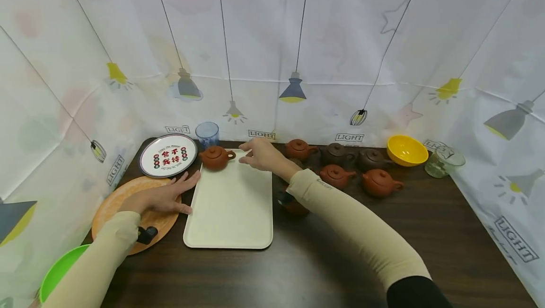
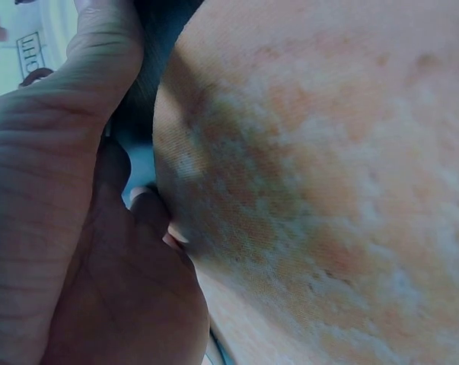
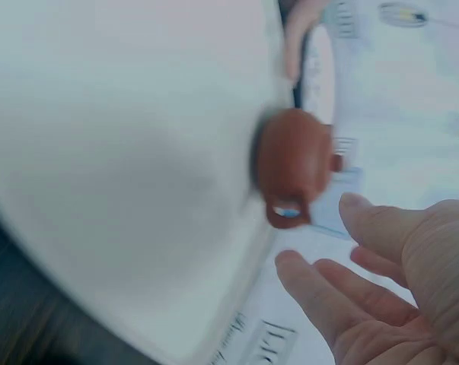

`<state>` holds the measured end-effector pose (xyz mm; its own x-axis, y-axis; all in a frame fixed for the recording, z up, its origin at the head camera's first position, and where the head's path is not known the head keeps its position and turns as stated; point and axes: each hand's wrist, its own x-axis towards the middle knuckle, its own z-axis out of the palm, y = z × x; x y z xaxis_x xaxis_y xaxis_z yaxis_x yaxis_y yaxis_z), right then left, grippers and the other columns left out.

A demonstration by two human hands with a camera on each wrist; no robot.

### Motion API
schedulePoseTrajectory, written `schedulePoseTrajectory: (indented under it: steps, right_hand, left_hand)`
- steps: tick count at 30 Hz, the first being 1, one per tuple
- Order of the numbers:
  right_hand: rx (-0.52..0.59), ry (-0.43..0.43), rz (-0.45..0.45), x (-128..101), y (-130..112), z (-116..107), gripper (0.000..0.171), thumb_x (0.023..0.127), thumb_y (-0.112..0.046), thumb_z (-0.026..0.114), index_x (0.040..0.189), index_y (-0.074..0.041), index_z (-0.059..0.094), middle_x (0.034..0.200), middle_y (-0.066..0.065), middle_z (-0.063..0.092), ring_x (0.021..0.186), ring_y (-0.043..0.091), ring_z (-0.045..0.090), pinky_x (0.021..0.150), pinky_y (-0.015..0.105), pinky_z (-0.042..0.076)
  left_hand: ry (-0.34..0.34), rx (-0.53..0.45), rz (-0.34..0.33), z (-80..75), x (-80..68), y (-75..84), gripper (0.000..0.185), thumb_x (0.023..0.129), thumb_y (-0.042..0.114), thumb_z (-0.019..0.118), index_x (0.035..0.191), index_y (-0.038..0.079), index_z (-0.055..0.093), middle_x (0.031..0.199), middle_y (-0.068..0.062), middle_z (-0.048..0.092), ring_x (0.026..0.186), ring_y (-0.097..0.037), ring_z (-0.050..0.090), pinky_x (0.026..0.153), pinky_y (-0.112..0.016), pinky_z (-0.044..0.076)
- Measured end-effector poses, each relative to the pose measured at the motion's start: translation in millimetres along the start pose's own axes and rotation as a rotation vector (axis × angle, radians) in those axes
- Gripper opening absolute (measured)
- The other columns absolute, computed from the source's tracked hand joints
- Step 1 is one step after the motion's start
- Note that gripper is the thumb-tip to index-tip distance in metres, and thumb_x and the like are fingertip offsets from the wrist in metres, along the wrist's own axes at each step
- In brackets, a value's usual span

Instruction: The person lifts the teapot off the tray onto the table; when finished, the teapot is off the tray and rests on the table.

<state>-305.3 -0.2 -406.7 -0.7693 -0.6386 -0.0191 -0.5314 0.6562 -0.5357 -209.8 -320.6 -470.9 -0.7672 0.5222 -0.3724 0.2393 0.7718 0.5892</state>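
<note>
A reddish-brown clay teapot sits at the far left corner of a cream tray, its handle toward the right. Just right of that handle is my right hand, thumb and fingers apart with nothing between them; the right wrist view shows a gap between the fingertips and the teapot. My left hand lies spread at the tray's left edge, above an orange round board. Its thumb reaches the tray rim, though actual contact is hard to tell. In the left wrist view the board fills most of the picture.
Several red and dark teapots stand right of the tray, some partly behind my right arm. Behind them are a yellow bowl and a glass. A white plate, a blue glass and a green bowl are at left.
</note>
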Motion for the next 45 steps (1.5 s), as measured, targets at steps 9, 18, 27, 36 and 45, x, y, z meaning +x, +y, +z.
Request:
schedulePoseTrajectory:
  steps: [9, 18, 27, 36, 45]
  right_hand:
    - [-0.103, 0.048, 0.041, 48.4, 1.0, 44.7, 0.034, 0.106, -0.009, 0.066, 0.138, 0.004, 0.069, 0.134, 0.019, 0.074, 0.125, 0.032, 0.070, 0.106, 0.042, 0.056]
    - [0.013, 0.138, 0.069, 58.0, -3.9, 57.9, 0.029, 0.106, -0.008, 0.067, 0.134, -0.005, 0.073, 0.132, 0.014, 0.077, 0.096, 0.018, 0.074, 0.064, 0.019, 0.045]
    - [-0.079, 0.190, -0.041, 46.6, -0.9, 60.1, 0.022, 0.104, 0.000, 0.065, 0.117, -0.004, 0.083, 0.105, 0.012, 0.083, 0.070, 0.011, 0.051, 0.057, 0.018, 0.036]
    - [-0.047, 0.184, -0.116, 7.7, -4.4, 21.2, 0.024, 0.105, -0.008, 0.068, 0.126, -0.002, 0.077, 0.121, 0.017, 0.080, 0.054, 0.012, 0.054, 0.051, 0.016, 0.031]
    - [0.000, 0.298, -0.234, -101.1, 24.6, -39.7, 0.028, 0.098, 0.002, 0.073, 0.125, -0.003, 0.079, 0.110, 0.015, 0.083, 0.084, 0.021, 0.083, 0.057, 0.018, 0.054]
  left_hand:
    - [-0.004, -0.014, -0.004, 0.0, 2.0, 2.5, 0.113, 0.098, 0.043, 0.076, 0.171, 0.000, 0.002, 0.180, -0.024, -0.007, 0.163, -0.056, -0.014, 0.126, -0.078, -0.009]
    - [-0.002, -0.018, -0.017, -1.5, 0.9, 2.4, 0.114, 0.098, 0.043, 0.077, 0.171, 0.001, 0.001, 0.180, -0.024, -0.007, 0.163, -0.056, -0.015, 0.126, -0.078, -0.010]
    - [-0.001, -0.017, -0.014, -0.9, 0.0, 2.9, 0.112, 0.098, 0.042, 0.076, 0.171, 0.000, 0.002, 0.180, -0.025, -0.006, 0.163, -0.057, -0.014, 0.126, -0.078, -0.010]
    - [-0.001, -0.021, -0.002, -1.6, -3.1, 1.7, 0.112, 0.099, 0.042, 0.076, 0.171, -0.001, 0.002, 0.180, -0.025, -0.006, 0.162, -0.057, -0.014, 0.125, -0.079, -0.010]
    - [-0.004, -0.046, -0.012, -2.9, -3.3, 2.6, 0.113, 0.098, 0.042, 0.076, 0.171, 0.001, 0.000, 0.180, -0.024, -0.008, 0.163, -0.056, -0.016, 0.125, -0.077, -0.013]
